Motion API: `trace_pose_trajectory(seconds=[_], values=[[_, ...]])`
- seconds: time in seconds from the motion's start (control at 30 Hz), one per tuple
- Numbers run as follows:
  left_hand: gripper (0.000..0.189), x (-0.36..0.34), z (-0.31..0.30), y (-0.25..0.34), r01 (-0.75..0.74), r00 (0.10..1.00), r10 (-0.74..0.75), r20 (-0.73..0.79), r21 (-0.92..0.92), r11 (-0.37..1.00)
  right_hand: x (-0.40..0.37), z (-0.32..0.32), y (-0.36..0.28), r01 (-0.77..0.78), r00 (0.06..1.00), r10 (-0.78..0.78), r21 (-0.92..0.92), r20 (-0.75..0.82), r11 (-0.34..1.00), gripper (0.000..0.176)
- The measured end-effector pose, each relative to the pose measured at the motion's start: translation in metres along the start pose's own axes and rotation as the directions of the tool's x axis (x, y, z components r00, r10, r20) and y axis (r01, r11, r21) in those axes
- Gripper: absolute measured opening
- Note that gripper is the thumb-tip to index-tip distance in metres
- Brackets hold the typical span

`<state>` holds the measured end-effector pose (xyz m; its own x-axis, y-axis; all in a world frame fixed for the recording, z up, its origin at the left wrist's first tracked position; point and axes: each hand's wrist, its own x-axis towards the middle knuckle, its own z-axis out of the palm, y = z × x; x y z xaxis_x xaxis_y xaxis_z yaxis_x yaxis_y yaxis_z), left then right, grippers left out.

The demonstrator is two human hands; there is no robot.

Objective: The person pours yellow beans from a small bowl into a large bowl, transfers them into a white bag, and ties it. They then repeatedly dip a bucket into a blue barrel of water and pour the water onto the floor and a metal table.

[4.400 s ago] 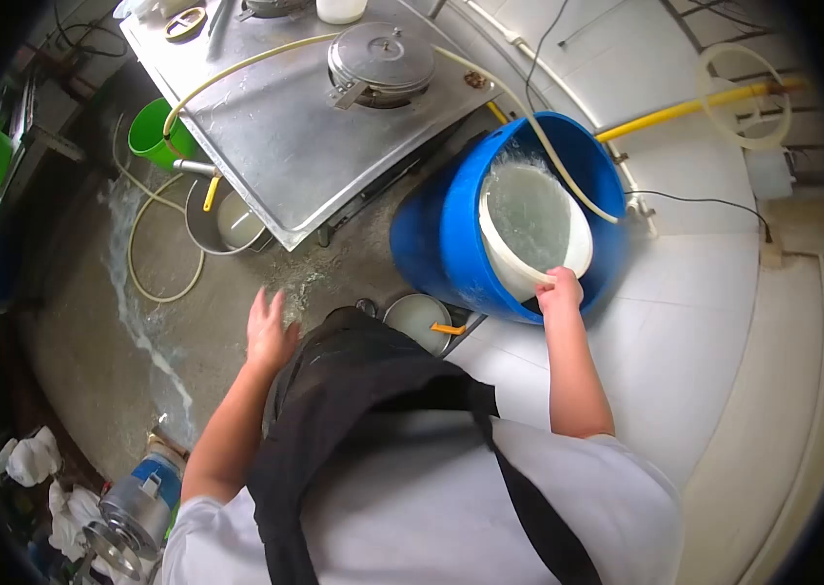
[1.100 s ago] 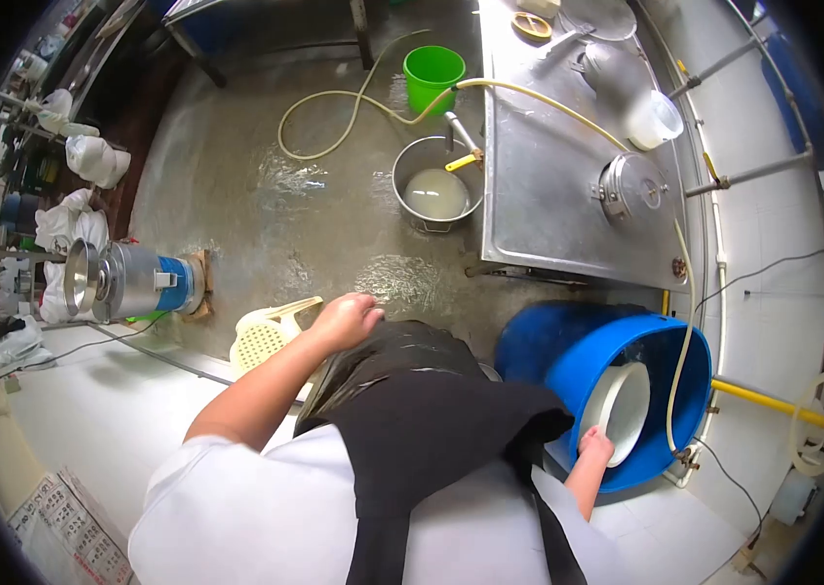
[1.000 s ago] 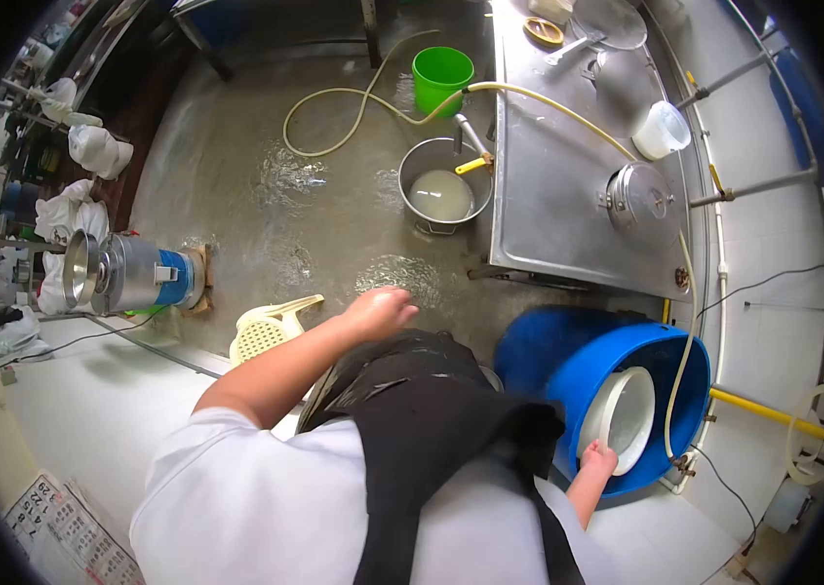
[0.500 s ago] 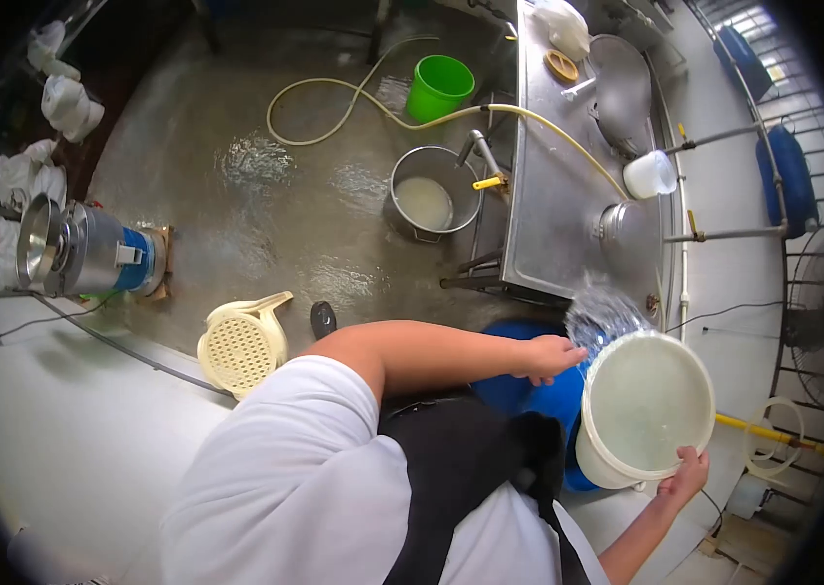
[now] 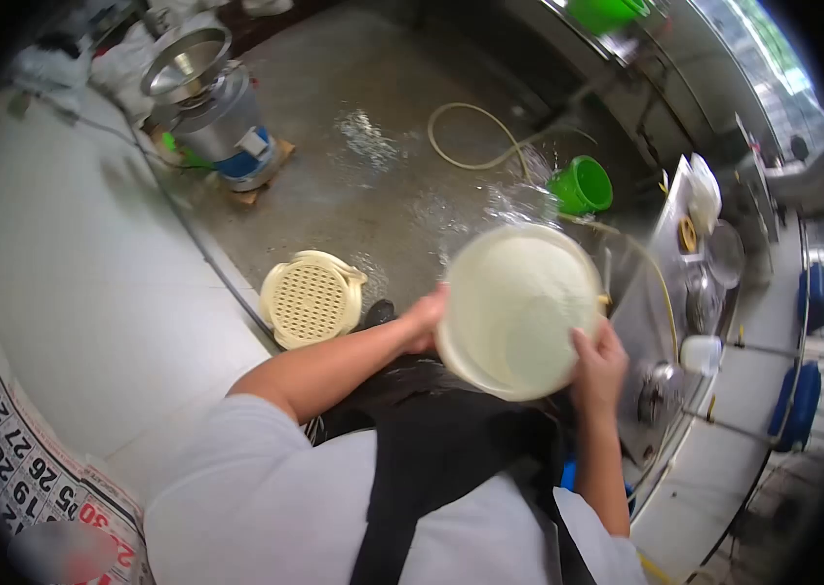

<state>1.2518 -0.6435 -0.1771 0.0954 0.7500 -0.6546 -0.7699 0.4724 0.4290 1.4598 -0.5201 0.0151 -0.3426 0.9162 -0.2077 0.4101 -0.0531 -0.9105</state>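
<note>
A large white plastic bucket (image 5: 480, 278) is held out in front of my body, its mouth turned toward me. Pale, slightly cloudy liquid appears to lie inside, though blur makes its amount hard to judge. My left hand (image 5: 427, 319) grips the bucket's left side, with the fingertips hidden behind it. On the right side, my right hand (image 5: 599, 369) is closed around the rim, thumb on the inside.
A cream plastic stool (image 5: 310, 300) stands on the wet floor at left. Beyond it is a metal grinder-like machine (image 5: 227, 122) with a funnel top. A green bucket (image 5: 583, 185) and a hose (image 5: 470, 109) lie ahead. A steel counter (image 5: 641, 297) runs along the right.
The white bucket has moved left from above the blue barrel to in front of me. My left hand, earlier outstretched near the rim, now grips its side. The view has swung left.
</note>
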Motion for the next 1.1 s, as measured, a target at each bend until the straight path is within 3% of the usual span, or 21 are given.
trace_pose_trajectory(seconds=[0.03, 0.07, 0.1, 0.13, 0.17, 0.23, 0.3, 0.33, 0.43, 0.57, 0.63, 0.67, 0.7, 0.77, 0.8, 0.83, 0.87, 0.9, 0.97, 1.03, 1.1], values=[[0.073, -0.012, -0.035, 0.000, -0.041, 0.998, 0.036, -0.046, -0.124, 0.991, 0.021, 0.039, 0.012, 0.042, 0.995, -0.035, -0.080, 0.090, 0.996, 0.040], [0.073, -0.021, -0.076, -0.001, -0.060, 0.993, 0.043, -0.111, -0.160, 0.985, 0.024, 0.094, -0.018, -0.046, 0.972, 0.091, -0.206, 0.217, 0.978, 0.048], [0.072, -0.042, -0.102, 0.003, -0.057, 0.983, 0.009, -0.185, -0.254, 0.965, 0.039, 0.142, 0.003, 0.235, 0.936, -0.113, -0.352, 0.334, 0.906, 0.059], [0.062, -0.034, -0.154, -0.025, -0.161, 0.980, 0.101, -0.173, -0.381, 0.910, 0.041, 0.187, -0.004, 0.415, 0.851, -0.221, -0.352, 0.477, 0.839, 0.066], [0.051, -0.051, -0.165, -0.022, -0.237, 0.954, 0.171, -0.247, -0.269, 0.934, 0.044, 0.211, -0.027, 0.403, 0.818, -0.175, -0.329, 0.548, 0.854, 0.067], [0.044, -0.071, -0.184, -0.017, -0.283, 0.942, 0.210, -0.260, -0.286, 0.915, 0.049, 0.260, -0.072, 0.365, 0.731, -0.078, -0.292, 0.678, 0.884, 0.070], [0.045, -0.080, -0.176, 0.005, -0.244, 0.951, 0.101, -0.293, -0.504, 0.828, 0.066, 0.271, -0.078, 0.376, 0.727, -0.084, -0.293, 0.681, 0.879, 0.069], [0.047, -0.091, -0.161, 0.022, -0.213, 0.901, 0.011, -0.433, -0.423, 0.881, 0.077, 0.273, -0.071, 0.382, 0.722, -0.090, -0.287, 0.686, 0.879, 0.069], [0.053, -0.094, -0.163, 0.046, -0.245, 0.839, 0.086, -0.538, -0.231, 0.942, 0.116, 0.266, -0.031, 0.058, 0.813, 0.044, -0.155, 0.580, 0.986, 0.062], [0.058, -0.058, -0.197, 0.040, -0.395, 0.785, 0.228, -0.576, -0.182, 0.901, 0.134, 0.231, 0.051, -0.309, 0.839, 0.210, 0.122, 0.502, 0.943, 0.044], [0.065, -0.037, -0.180, 0.043, -0.124, 0.592, 0.224, -0.774, 0.186, 0.975, 0.125, 0.211, 0.080, -0.346, 0.844, 0.241, 0.142, 0.479, 0.928, 0.042], [0.068, -0.024, -0.169, 0.037, 0.103, 0.481, 0.502, -0.719, 0.615, 0.782, 0.114, 0.199, 0.100, -0.380, 0.866, 0.274, 0.194, 0.418, 0.904, 0.041], [0.072, -0.012, -0.152, 0.025, 0.354, 0.438, 0.734, -0.519, 0.850, 0.390, 0.104, 0.186, 0.114, -0.408, 0.882, 0.308, 0.249, 0.357, 0.878, 0.040], [0.075, 0.000, -0.090, 0.008, 0.272, 0.566, 0.819, -0.088, 0.959, -0.085, 0.091, 0.164, 0.131, -0.449, 0.882, 0.376, 0.269, 0.284, 0.852, 0.039], [0.072, 0.001, -0.054, 0.024, -0.006, 0.842, 0.538, -0.028, 0.998, 0.061, 0.086, 0.153, 0.140, -0.487, 0.872, 0.439, 0.285, 0.219, 0.826, 0.039], [0.068, 0.030, -0.047, -0.008, -0.311, 0.811, 0.537, 0.232, 0.949, 0.059, 0.088, 0.140, 0.154, -0.488, 0.872, 0.442, 0.293, 0.210, 0.822, 0.039], [0.061, 0.033, -0.022, -0.005, -0.350, 0.900, 0.305, 0.311, 0.933, 0.084, 0.097, 0.122, 0.174, -0.474, 0.880, 0.456, 0.321, 0.134, 0.820, 0.037], [0.055, 0.037, 0.003, -0.001, -0.380, 0.925, 0.055, 0.376, 0.917, 0.117, 0.104, 0.106, 0.189, -0.458, 0.882, 0.469, 0.348, 0.057, 0.818, 0.035], [0.036, 0.077, 0.038, -0.028, -0.369, 0.929, -0.025, 0.369, 0.929, -0.004, 0.095, 0.057, 0.180, -0.481, 0.863, 0.504, 0.382, 0.044, 0.790, 0.035], [0.030, 0.094, 0.075, -0.048, -0.410, 0.912, -0.037, 0.409, 0.912, -0.022, 0.077, 0.009, 0.184, -0.449, 0.871, 0.488, 0.475, 0.047, 0.756, 0.027], [0.027, 0.113, 0.095, -0.058, -0.436, 0.900, -0.042, 0.434, 0.899, -0.045, 0.069, -0.049, 0.236, -0.458, 0.862, 0.490, 0.614, 0.130, 0.643, 0.031]])
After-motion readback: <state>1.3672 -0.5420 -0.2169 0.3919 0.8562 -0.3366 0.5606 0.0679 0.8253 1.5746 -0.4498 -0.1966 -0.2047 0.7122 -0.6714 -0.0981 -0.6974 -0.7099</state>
